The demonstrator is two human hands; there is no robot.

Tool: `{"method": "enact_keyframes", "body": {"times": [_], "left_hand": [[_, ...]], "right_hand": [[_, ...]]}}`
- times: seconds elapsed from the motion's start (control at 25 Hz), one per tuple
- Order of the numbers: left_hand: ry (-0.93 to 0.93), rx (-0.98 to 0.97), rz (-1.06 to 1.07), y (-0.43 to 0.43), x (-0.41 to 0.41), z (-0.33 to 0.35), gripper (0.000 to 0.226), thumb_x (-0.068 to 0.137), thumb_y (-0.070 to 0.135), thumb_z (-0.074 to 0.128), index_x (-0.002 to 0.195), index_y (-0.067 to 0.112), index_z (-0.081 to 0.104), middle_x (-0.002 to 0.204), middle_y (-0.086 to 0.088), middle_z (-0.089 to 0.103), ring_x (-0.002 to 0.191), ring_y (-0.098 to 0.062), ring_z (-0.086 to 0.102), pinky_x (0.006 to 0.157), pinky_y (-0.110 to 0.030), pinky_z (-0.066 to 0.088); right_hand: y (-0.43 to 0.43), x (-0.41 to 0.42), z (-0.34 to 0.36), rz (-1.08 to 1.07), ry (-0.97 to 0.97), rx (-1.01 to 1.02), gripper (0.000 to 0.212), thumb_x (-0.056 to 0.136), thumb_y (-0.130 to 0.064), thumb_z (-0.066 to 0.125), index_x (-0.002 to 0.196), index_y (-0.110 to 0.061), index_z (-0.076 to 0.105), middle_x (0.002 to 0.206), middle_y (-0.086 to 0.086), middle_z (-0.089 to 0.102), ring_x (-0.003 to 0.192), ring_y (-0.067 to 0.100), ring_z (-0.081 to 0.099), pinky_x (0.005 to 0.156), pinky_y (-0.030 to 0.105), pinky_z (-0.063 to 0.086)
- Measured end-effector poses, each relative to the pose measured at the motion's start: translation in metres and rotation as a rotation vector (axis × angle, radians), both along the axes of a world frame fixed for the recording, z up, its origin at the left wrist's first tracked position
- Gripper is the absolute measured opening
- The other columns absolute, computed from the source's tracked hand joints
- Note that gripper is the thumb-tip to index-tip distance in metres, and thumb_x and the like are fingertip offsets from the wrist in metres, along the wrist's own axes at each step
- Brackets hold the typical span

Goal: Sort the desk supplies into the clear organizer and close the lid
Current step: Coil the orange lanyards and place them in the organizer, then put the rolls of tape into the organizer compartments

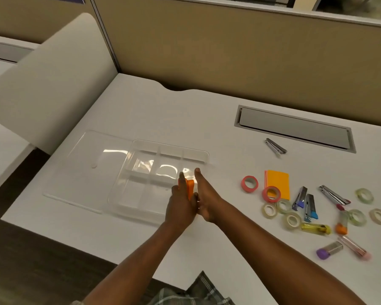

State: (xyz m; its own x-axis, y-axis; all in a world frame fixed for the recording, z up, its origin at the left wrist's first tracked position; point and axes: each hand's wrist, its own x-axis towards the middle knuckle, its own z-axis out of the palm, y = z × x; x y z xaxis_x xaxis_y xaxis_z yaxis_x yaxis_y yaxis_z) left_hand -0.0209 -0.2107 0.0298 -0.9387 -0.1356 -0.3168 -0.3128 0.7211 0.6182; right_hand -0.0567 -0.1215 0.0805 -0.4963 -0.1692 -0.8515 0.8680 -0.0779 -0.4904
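Nearest the camera, a bit of plaid cloth (pixel 198 293) shows at the bottom edge, and two bare forearms reach forward over the white worktop (pixel 218 119). The left hand (pixel 180 205) and right hand (pixel 207 201) meet at the near right corner of the clear organizer (pixel 156 179), pressed side by side. Between them stands an orange item (pixel 190 188), thin and upright, likely a pad of sticky notes; the left hand's fingers are closed against it, while the right hand lies along its other side with the thumb stretched forward. Whether the right hand truly grips it or only steadies it, I cannot tell.

The organizer is a shallow tray split into compartments, all looking bare. Its clear lid (pixel 90 168) lies flat on the worktop, touching the tray's left side.

To the right, well apart from the tray, the loose supplies are scattered: a purple-capped stapler (pixel 329 250) nearest, a yellow one (pixel 316 228), an orange one (pixel 342 223), a blue one (pixel 311 208), several clear tape rolls (pixel 293 220), two red tape rolls (pixel 249 183) and an orange sticky-note pad (pixel 277 183).

Farther back lies a lone metal stapler (pixel 275 146), then a grey cable hatch (pixel 295 128) set in the worktop, and behind that a tan partition (pixel 229 51).
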Motion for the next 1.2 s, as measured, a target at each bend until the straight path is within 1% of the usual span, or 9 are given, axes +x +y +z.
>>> {"method": "enact_keyframes", "body": {"times": [0.12,0.28,0.4,0.48,0.64,0.72,0.84,1.04,1.2], "left_hand": [[0.027,-0.102,-0.105,0.006,0.007,-0.015,0.052,0.101,0.04,0.043,0.146,0.016,0.034,0.134,-0.016,0.049,0.105,-0.031,0.064,0.08,-0.035,0.054],[0.064,-0.107,-0.164,0.014,0.017,-0.029,0.043,0.103,0.04,0.037,0.136,0.014,0.046,0.129,-0.013,0.053,0.101,-0.024,0.063,0.08,-0.029,0.053],[0.077,-0.175,-0.166,0.025,0.021,-0.029,0.043,0.101,0.042,0.039,0.133,0.015,0.049,0.13,-0.013,0.051,0.105,-0.025,0.06,0.08,-0.032,0.055],[0.135,-0.316,-0.133,0.036,0.021,-0.02,0.044,0.097,0.044,0.046,0.128,0.013,0.052,0.13,-0.015,0.05,0.109,-0.029,0.056,0.08,-0.038,0.055],[0.386,-0.465,-0.208,0.069,0.008,0.003,0.039,0.087,0.037,0.058,0.111,0.008,0.059,0.119,-0.017,0.056,0.101,-0.035,0.055,0.077,-0.042,0.047],[0.462,-0.436,-0.34,0.092,-0.002,0.007,0.037,0.086,0.036,0.06,0.11,0.008,0.061,0.122,-0.017,0.056,0.104,-0.034,0.056,0.079,-0.042,0.046],[0.356,-0.385,-0.648,0.129,-0.016,0.0,0.044,0.091,0.042,0.055,0.122,0.011,0.058,0.144,-0.015,0.045,0.117,-0.032,0.051,0.089,-0.041,0.047],[0.137,-0.483,-0.801,0.163,-0.036,-0.026,0.053,0.094,0.047,0.051,0.132,0.011,0.051,0.16,-0.013,0.024,0.124,-0.033,0.047,0.095,-0.043,0.044],[0.102,-0.507,-0.776,0.165,-0.044,-0.042,0.054,0.093,0.048,0.052,0.129,0.009,0.055,0.154,-0.013,0.036,0.121,-0.032,0.049,0.096,-0.043,0.044]], "right_hand": [[0.015,0.009,-0.001,-0.011,-0.001,-0.02,0.069,0.089,-0.075,0.039,0.129,-0.022,0.057,0.15,0.008,0.046,0.137,0.026,0.045,0.113,0.045,0.035],[0.034,0.023,-0.005,-0.018,-0.012,-0.051,0.087,0.09,-0.074,0.039,0.153,-0.014,0.029,0.157,0.011,0.037,0.143,0.029,0.038,0.118,0.047,0.031],[0.052,0.03,-0.003,-0.019,0.038,-0.059,0.08,0.092,-0.071,0.038,0.15,-0.015,0.034,0.151,0.011,0.044,0.137,0.03,0.046,0.114,0.045,0.038],[0.066,0.031,-0.001,0.001,0.111,-0.007,0.07,0.094,-0.069,0.037,0.139,-0.016,0.047,0.13,0.006,0.058,0.115,0.025,0.06,0.098,0.038,0.05],[0.109,0.03,-0.002,0.132,0.428,0.396,0.043,0.095,-0.06,0.046,0.106,-0.021,0.063,0.105,-0.001,0.069,0.093,0.016,0.066,0.091,0.037,0.055],[0.141,0.029,-0.011,0.228,0.642,0.753,0.038,0.094,-0.053,0.054,0.106,-0.019,0.067,0.109,-0.001,0.07,0.101,0.016,0.064,0.09,0.033,0.052],[0.195,0.028,-0.032,0.476,0.793,1.153,0.039,0.092,-0.045,0.059,0.119,-0.016,0.065,0.128,0.003,0.061,0.118,0.023,0.054,0.093,0.036,0.047],[0.234,0.029,-0.066,0.912,0.707,1.237,0.05,0.094,-0.043,0.055,0.139,-0.023,0.052,0.157,0.002,0.034,0.142,0.032,0.032,0.107,0.047,0.039],[0.231,0.031,-0.079,0.94,0.676,1.208,0.045,0.095,-0.037,0.053,0.137,-0.02,0.054,0.146,0.005,0.05,0.134,0.033,0.043,0.103,0.045,0.045]]}}
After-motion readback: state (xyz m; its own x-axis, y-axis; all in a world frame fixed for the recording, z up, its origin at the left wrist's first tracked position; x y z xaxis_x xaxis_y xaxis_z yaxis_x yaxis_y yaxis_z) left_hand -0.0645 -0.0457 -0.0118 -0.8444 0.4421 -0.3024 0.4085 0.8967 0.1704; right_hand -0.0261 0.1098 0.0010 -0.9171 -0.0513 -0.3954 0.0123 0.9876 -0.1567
